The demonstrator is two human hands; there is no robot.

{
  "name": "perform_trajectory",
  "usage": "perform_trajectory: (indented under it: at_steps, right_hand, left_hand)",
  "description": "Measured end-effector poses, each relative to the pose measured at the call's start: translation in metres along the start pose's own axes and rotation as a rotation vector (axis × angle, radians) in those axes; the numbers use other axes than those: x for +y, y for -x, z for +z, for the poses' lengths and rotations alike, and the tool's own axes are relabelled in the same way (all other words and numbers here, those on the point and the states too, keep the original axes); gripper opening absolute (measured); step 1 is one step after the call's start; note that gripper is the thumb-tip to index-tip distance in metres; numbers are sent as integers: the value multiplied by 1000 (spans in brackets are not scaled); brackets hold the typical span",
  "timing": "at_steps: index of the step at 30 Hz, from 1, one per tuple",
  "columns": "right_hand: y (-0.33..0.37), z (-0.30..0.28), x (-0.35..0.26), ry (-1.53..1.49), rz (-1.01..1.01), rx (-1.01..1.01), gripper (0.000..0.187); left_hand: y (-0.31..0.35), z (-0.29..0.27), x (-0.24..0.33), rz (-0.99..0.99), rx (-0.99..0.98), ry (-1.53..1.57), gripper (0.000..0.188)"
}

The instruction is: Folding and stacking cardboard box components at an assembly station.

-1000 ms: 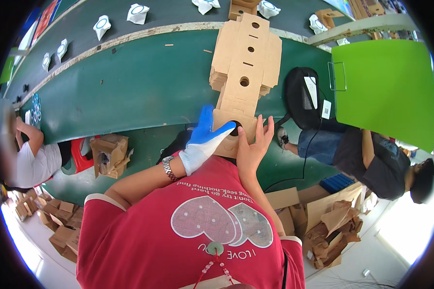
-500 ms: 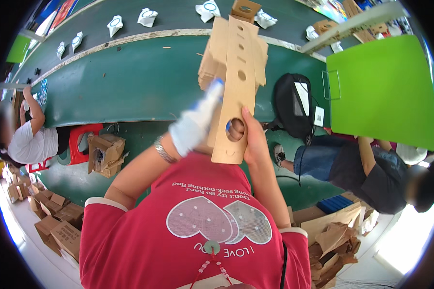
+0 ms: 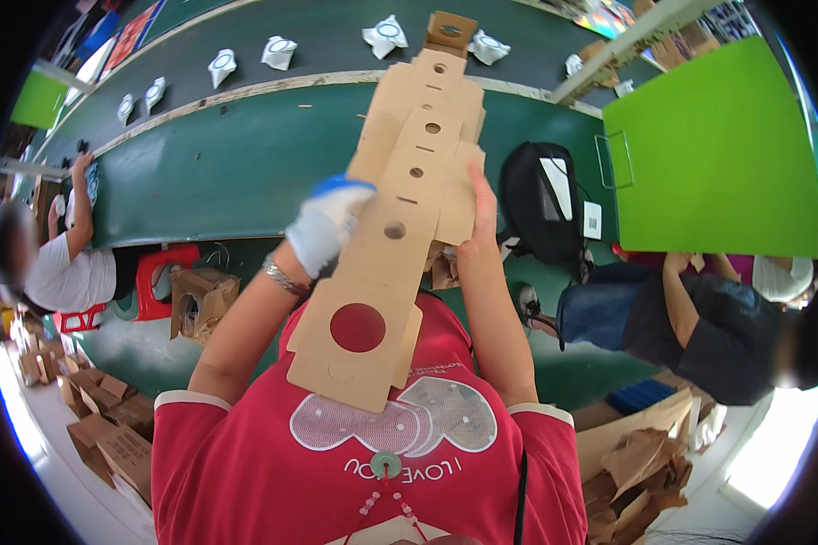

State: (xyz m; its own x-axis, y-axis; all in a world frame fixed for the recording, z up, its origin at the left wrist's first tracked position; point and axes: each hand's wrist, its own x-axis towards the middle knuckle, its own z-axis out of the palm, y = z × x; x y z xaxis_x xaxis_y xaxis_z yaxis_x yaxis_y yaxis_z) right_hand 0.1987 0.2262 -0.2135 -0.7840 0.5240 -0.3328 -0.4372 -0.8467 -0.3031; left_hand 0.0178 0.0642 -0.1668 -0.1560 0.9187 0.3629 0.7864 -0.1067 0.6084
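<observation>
Right hand (image 3: 483,216) grips cardboard blank (image 3: 386,263), left hand (image 3: 329,222) alongside.

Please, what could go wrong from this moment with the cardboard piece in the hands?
The cardboard blank might bend: its near end, with the large hole, extends past both hands, in front of the red shirt.
Its far end overlaps the stack of blanks in this view, so it could perhaps disturb them.
The right hand is bare at a flap's edge and might get scratched; the left hand wears a glove.
</observation>
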Motion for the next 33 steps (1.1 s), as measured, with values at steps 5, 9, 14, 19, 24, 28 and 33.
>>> perform_trajectory:
  at_steps: [5,9,14,19,24,28,33]
  right_hand:
    - [5,37,4,669,-162,157,91]
    - [28,52,11,846,-287,95,95]
    - [23,14,50,901,-161,-22,60]
    - [19,-2,57,1040,-321,148,35]
    - [4,-10,51,861,-474,269,23]
    - [-3,-6,58,879,-469,232,27]
    - [11,-20,26,587,37,23,46]
  left_hand:
    - [39,54,8,-500,-215,168,76]
    - [25,15,2,-464,-273,744,64]
    - [5,36,0,-540,113,973,55]
    - [28,76,-16,-598,34,616,43]
    - [0,91,-1,-643,668,905,51]
    - [6,87,-12,-474,552,850,53]
    - [23,46,-29,-356,-187,782,42]
